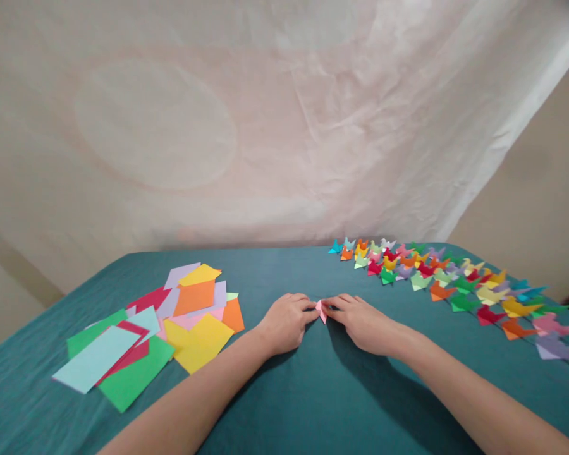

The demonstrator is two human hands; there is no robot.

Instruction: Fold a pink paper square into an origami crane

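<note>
A small piece of folded pink paper is held between my two hands over the middle of the table. My left hand pinches its left side with thumb and fingertips. From the other side my right hand grips its right edge in the same way. The paper narrows to a point at its lower end. My fingertips cover part of it, so its full shape is hidden.
Loose coloured paper sheets lie in an overlapping heap on the left. Rows of small folded paper birds stand along the right. A dark green cloth covers the table, and a pale sheet hangs behind it.
</note>
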